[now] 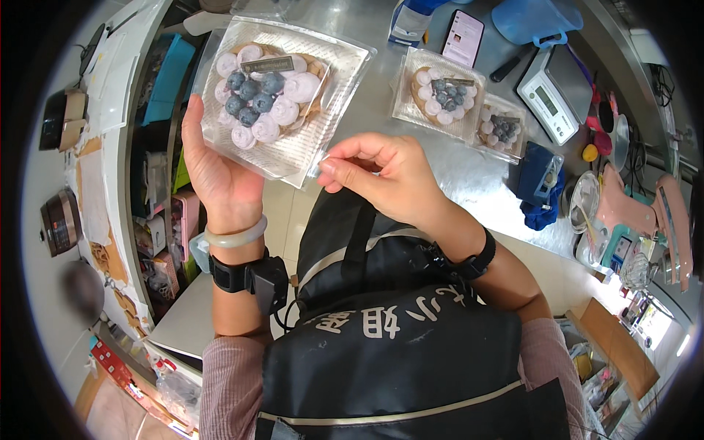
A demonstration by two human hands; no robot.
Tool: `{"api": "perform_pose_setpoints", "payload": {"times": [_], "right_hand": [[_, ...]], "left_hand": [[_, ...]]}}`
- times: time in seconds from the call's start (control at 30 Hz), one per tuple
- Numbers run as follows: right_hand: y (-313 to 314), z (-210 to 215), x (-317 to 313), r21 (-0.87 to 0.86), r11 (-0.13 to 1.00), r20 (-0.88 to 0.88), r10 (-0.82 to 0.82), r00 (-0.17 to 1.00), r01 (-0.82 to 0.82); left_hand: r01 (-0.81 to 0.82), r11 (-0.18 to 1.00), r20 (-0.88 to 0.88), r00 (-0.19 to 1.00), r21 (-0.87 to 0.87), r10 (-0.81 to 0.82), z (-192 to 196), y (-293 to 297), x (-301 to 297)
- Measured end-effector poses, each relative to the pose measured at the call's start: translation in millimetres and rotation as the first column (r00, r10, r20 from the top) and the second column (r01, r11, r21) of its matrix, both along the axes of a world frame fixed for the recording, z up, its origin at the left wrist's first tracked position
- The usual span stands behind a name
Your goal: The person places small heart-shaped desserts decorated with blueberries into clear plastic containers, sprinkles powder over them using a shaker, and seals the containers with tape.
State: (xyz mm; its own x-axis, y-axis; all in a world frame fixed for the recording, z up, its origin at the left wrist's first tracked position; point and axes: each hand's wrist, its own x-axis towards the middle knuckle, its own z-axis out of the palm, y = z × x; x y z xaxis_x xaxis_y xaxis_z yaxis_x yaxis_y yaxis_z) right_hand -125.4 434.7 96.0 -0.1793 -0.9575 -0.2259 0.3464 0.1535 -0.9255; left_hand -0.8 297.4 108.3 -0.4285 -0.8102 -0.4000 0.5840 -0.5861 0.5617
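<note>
The left hand [216, 172] holds a clear plastic box [282, 95] from below and from its left edge, palm up, fingers wrapped along the side, so the box sits tilted above the gap between worktop and shelves. Inside the box is a tart [265, 94] topped with pale purple cream swirls and a cluster of blueberries. The right hand [389, 176] is just right of the box's near corner, its thumb and forefinger pinched narrow on that corner, seemingly gripping the lid's edge, though the contact is hard to make out. Beyond the right hand, on the steel worktop [469, 180], lie two more boxed tarts: a larger one [440, 92] and a smaller one [501, 128] touching it. Farther beyond are a phone [463, 38] and a blue jug [532, 20]; to the right of them stands a white kitchen scale [554, 92]. A pale bangle [236, 236] and a black strap circle the left wrist
</note>
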Motion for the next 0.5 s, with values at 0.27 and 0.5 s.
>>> {"api": "perform_pose_setpoints", "payload": {"times": [0.27, 0.5], "right_hand": [[6.3, -3.2, -7.4, 0.089, 0.996, -0.013, 0.004, 1.0, -0.003], [7.7, 5.0, -2.4, 0.081, 0.996, -0.199, -0.009, 0.98, 0.025]], "left_hand": [[-0.035, 0.999, 0.024, 0.999, -0.033, 0.036, 0.3, 6.4, -6.4], [-0.038, 0.999, 0.007, 0.999, -0.008, 0.038, -3.3, 2.8, -1.8]]}}
